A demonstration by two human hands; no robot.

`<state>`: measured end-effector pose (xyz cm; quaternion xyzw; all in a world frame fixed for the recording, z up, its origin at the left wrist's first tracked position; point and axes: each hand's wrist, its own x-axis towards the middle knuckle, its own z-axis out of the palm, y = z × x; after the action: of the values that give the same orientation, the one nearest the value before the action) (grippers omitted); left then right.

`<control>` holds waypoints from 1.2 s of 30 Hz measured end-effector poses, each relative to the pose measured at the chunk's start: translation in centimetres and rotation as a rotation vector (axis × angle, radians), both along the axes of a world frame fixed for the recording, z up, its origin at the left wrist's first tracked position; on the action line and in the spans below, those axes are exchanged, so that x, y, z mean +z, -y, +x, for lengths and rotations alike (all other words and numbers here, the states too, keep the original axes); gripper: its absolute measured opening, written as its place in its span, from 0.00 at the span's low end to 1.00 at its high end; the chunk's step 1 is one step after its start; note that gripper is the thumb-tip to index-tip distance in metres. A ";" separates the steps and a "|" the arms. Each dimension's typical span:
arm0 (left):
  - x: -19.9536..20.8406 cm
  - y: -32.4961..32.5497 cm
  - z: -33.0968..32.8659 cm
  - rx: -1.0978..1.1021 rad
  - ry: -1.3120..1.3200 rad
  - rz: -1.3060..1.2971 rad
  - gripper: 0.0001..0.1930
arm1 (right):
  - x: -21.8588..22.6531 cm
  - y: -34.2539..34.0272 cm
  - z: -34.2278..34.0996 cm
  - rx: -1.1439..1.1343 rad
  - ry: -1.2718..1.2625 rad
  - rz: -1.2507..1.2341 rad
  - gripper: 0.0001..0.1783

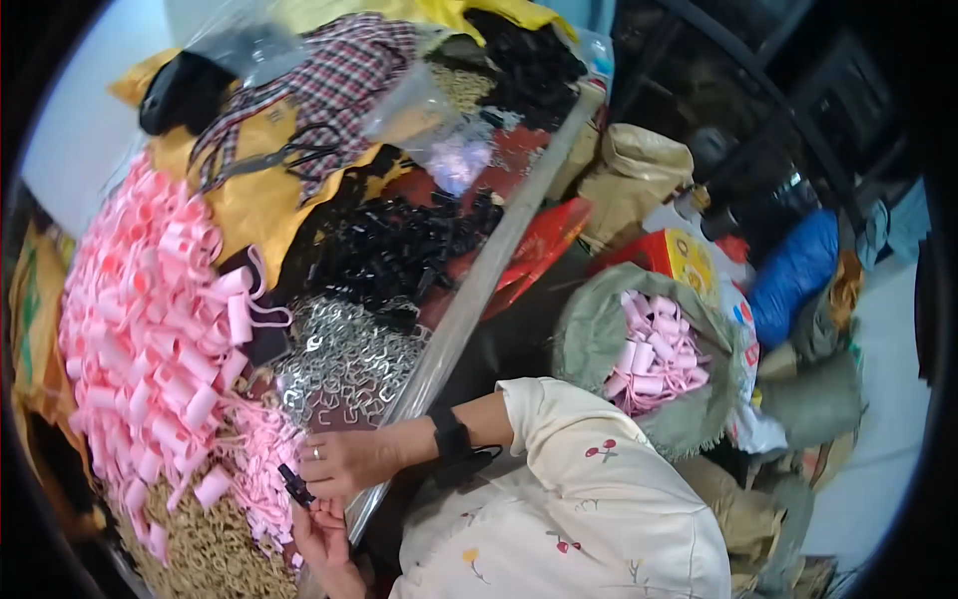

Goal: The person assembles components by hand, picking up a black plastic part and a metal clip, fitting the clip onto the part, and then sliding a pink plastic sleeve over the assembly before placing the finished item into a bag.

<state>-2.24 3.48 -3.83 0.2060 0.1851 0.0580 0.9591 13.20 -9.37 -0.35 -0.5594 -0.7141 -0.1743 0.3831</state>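
Both hands meet at the near edge of the worktable. My right hand (344, 461), with a ring and a black wristband (451, 435), pinches a small black plastic piece (295, 485), perhaps a clip. Below it my left hand (324, 544) is turned palm up, its fingertips closed at the lower end of the same piece. Just beyond the hands lie thin pink cords (261, 449) and a heap of silvery U-shaped metal parts (349, 359). Small beige rings (200, 554) are piled beside the left hand. Pink tubes with cords (150, 339) form a tall mound farther left.
Black plastic parts (379, 245) are heaped behind the metal ones. Scissors (274, 160) rest by a checked cloth (339, 75). A plastic-wrapped rail (499, 255) edges the table. To the right stand an olive sack (589, 324) holding pink tubes, a paper bag (639, 180) and a blue bundle (796, 275).
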 end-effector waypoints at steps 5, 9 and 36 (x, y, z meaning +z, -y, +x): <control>0.5 0.5 1.7 -0.025 -0.122 0.111 0.19 | -0.6 1.3 0.0 -0.104 -0.135 -0.023 0.08; 1.2 1.2 1.8 0.010 -0.126 0.260 0.18 | -1.2 1.3 -0.1 -0.047 -0.412 -0.080 0.07; 2.1 1.2 0.7 -0.162 0.053 0.028 0.17 | 0.4 0.7 1.1 0.257 -1.118 -0.714 0.05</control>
<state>-1.50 2.24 -1.70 0.2320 0.1414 -0.0120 0.9623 14.31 -10.10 0.05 -0.5684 -0.4831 0.4349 0.5044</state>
